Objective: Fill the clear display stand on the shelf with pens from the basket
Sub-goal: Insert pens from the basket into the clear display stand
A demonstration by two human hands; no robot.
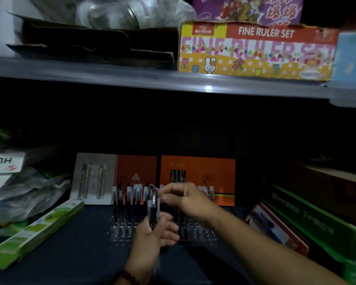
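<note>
The clear display stand (119, 233) sits on the dark lower shelf, with several black pens with clear caps (130, 196) standing upright in its left half. My left hand (154, 233) grips a bundle of black pens (153, 210) upright in front of the stand. My right hand (185, 199) is above the stand's right half, its fingers curled and pinching at the top of the bundle. Whether it holds a single pen is hard to tell. The basket is out of view.
Orange pen packs (197, 175) and a grey pen card (93, 177) lean behind the stand. Green flat boxes (39, 229) lie at the left, a red box (275, 227) and green boxes (317, 221) at the right. A shelf above (132, 77) carries a ruler set box (255, 50).
</note>
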